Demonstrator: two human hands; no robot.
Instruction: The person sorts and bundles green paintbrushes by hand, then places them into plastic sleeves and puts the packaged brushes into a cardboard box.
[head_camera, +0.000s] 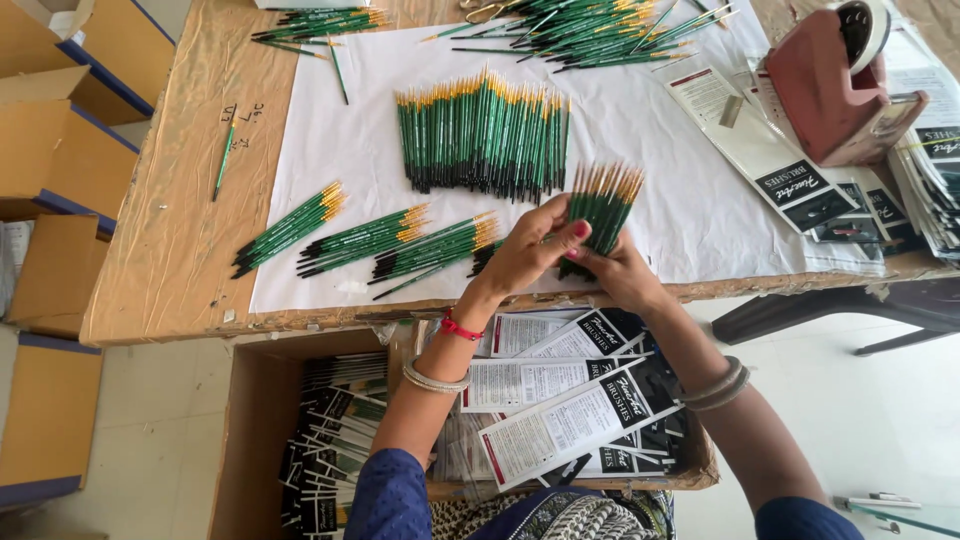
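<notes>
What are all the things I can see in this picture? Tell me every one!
bunch of brushes: one small bunch, green with yellow ends, held in both hands
big row of brushes: many, green, middle of the white paper
small brush piles: four or so, green, lower left of the paper
far brush heaps: two, green, top edge
white paper: one sheet, over the table
table: one, brown
tape dispenser: one, red, top right
packets: many, black and white, in the cardboard box below
cardboard boxes: several, tan, at left
left hand: bangles at wrist, fingers on the bunch
right hand: under the bunch
</notes>
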